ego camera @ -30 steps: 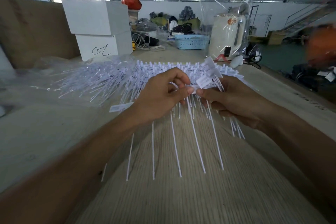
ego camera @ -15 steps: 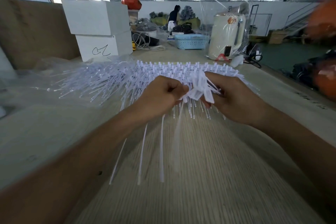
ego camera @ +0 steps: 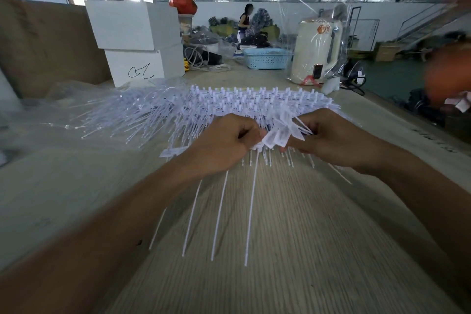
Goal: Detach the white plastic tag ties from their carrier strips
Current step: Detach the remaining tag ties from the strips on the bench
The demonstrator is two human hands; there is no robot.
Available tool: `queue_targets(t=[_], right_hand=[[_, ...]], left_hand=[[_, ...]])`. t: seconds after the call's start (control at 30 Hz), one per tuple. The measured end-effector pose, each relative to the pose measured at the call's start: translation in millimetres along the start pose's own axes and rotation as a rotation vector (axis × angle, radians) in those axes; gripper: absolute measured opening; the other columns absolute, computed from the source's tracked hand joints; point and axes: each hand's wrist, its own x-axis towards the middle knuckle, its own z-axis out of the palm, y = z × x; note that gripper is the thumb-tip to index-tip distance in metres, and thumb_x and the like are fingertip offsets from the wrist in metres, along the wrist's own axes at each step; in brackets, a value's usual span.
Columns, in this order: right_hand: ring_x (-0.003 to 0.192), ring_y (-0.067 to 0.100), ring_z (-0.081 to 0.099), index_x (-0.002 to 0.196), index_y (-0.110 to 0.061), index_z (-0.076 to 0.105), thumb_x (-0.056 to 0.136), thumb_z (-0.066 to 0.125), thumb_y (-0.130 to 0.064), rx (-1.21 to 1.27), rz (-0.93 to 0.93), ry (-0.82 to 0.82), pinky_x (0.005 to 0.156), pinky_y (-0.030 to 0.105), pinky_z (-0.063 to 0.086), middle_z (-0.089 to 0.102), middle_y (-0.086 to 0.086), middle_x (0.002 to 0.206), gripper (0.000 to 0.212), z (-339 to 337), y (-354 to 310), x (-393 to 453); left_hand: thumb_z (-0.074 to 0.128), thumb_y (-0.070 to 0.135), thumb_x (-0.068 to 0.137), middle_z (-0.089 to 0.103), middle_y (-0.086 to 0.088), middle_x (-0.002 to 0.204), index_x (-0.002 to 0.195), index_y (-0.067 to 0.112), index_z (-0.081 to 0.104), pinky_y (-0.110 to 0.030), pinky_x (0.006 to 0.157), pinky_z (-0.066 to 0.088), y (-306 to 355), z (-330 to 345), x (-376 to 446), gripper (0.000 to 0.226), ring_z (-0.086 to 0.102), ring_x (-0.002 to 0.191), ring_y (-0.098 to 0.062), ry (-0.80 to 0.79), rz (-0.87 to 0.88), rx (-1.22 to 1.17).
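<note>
Both hands have closed in since a second ago: left hand and right hand each pinch the tag heads, likely to twist ties free; tails hang over the table, with the pile just beyond

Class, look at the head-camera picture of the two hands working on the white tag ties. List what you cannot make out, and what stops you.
- Head view: how the left hand grips the tag ties; its curled fingers hide the contact.
- Head view: the carrier strip's break point, covered by the right hand and the tag heads.
- Head view: the orange shape at the right edge, blurred and cut off.
- Head view: the jug's label, too small.
</note>
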Motion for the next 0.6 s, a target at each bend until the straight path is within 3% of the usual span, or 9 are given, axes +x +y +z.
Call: queue_targets(t=[0.07, 0.13, 0.23, 0.3, 0.4, 0.5, 0.6], right_hand=[[0.044, 0.003, 0.029, 0.052, -0.029, 0.043, 0.09, 0.063, -0.028, -0.096, -0.06, -0.017, 0.049, 0.011, 0.026, 0.032, -0.01, 0.047, 0.043, -0.4, -1.2, 1.5], [0.044, 0.002, 0.033, 0.053, -0.034, 0.038, 0.095, 0.064, -0.017, -0.181, -0.111, -0.007, 0.049, 0.011, 0.028, 0.036, -0.011, 0.048, 0.051, -2.3, 0.4, 2.4], [0.046, 0.001, 0.036, 0.055, -0.031, 0.043, 0.095, 0.06, -0.025, -0.254, -0.173, -0.003, 0.049, 0.011, 0.028, 0.037, -0.007, 0.049, 0.044, -7.7, 3.5, 0.1], [0.048, 0.003, 0.037, 0.057, -0.014, 0.052, 0.097, 0.056, -0.041, -0.29, -0.184, -0.013, 0.05, 0.013, 0.028, 0.042, 0.003, 0.052, 0.049, -11.7, 5.6, -0.4], [0.045, 0.003, 0.044, 0.059, -0.009, 0.057, 0.093, 0.057, -0.051, -0.287, -0.148, -0.041, 0.049, 0.011, 0.032, 0.054, 0.005, 0.056, 0.055, -17.8, 7.5, -1.9], [0.043, 0.003, 0.046, 0.056, -0.012, 0.058, 0.093, 0.058, -0.033, -0.254, -0.085, -0.07, 0.05, 0.008, 0.035, 0.057, 0.004, 0.053, 0.042, -19.8, 11.9, -1.6], [0.041, 0.002, 0.046, 0.06, -0.007, 0.062, 0.096, 0.062, -0.022, -0.264, -0.01, -0.029, 0.047, 0.009, 0.036, 0.055, 0.002, 0.049, 0.039, -26.3, 14.3, -3.7]], left_hand=[[0.056, 0.022, 0.102, 0.041, 0.015, 0.044, 0.058, 0.018, 0.049, -0.016, 0.048, 0.027, -2.3, 1.1, -0.1, 0.045, 0.039, 0.042, -0.002, -0.043, 0.002, 0.006], [0.057, 0.021, 0.101, 0.043, 0.016, 0.044, 0.062, 0.009, 0.056, -0.015, 0.047, 0.027, -3.2, 0.8, -0.5, 0.041, 0.039, 0.041, -0.001, -0.076, 0.019, 0.017], [0.058, 0.022, 0.101, 0.046, 0.015, 0.045, 0.068, 0.005, 0.062, -0.015, 0.047, 0.028, -1.4, 0.1, 0.8, 0.037, 0.041, 0.041, 0.0, -0.068, 0.047, 0.036], [0.057, 0.024, 0.101, 0.046, 0.012, 0.047, 0.068, 0.007, 0.062, -0.016, 0.048, 0.026, 0.9, 0.9, 1.5, 0.038, 0.041, 0.042, -0.001, -0.069, 0.057, 0.041], [0.056, 0.023, 0.102, 0.047, 0.015, 0.045, 0.06, 0.022, 0.053, -0.014, 0.047, 0.027, 3.8, 3.0, 0.7, 0.042, 0.042, 0.042, 0.001, -0.087, 0.067, 0.033], [0.057, 0.023, 0.102, 0.044, 0.015, 0.045, 0.056, 0.027, 0.046, -0.014, 0.049, 0.028, 5.1, 3.9, 0.7, 0.047, 0.039, 0.042, 0.0, -0.074, 0.063, -0.014], [0.059, 0.025, 0.1, 0.045, 0.013, 0.047, 0.057, 0.024, 0.051, -0.015, 0.051, 0.031, 2.4, -1.5, -1.0, 0.045, 0.04, 0.044, -0.001, -0.096, 0.057, -0.009]])
